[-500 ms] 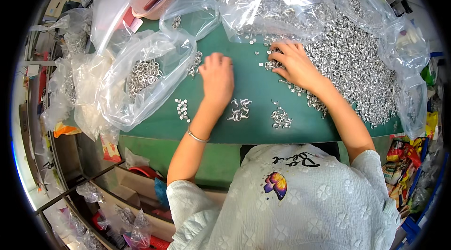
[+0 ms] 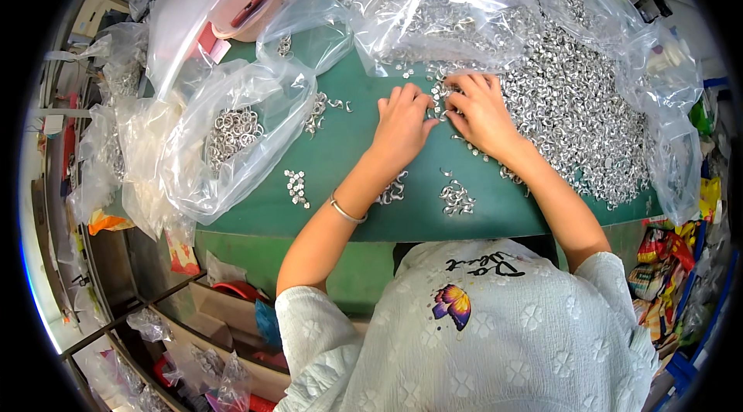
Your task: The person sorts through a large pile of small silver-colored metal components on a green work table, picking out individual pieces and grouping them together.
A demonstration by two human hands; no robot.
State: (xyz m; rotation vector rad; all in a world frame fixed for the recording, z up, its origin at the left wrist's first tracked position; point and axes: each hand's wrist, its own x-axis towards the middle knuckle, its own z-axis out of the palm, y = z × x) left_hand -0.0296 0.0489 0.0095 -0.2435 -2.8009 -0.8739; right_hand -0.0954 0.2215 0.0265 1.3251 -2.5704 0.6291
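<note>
My left hand [image 2: 402, 124] is over the middle of the green table [image 2: 348, 152], fingers bent and spread, thumb pointing toward my right hand. I see nothing held in it. My right hand [image 2: 486, 116] lies at the left edge of a large heap of small silvery curved metal pieces [image 2: 584, 114], its fingers curved and apart, touching loose pieces. Small pieces [image 2: 438, 94] lie between the two hands. Nearer me are a group of flower-like bits [image 2: 296, 189], curved pieces [image 2: 393, 192] partly behind my left forearm, and a small pile of curved pieces [image 2: 457, 199].
A clear plastic bag [image 2: 271, 114] holding metal rings [image 2: 234, 133] lies open at the left, with more curved pieces [image 2: 316, 114] by its edge. A pink basket [image 2: 246, 8] with a red-handled tool stands behind. Another clear bag [image 2: 433, 9] covers the heap's back.
My left hand has moved right, from beside the pieces near the bag to close by my right hand. A few curved pieces now show where it was. My right hand has barely shifted.
</note>
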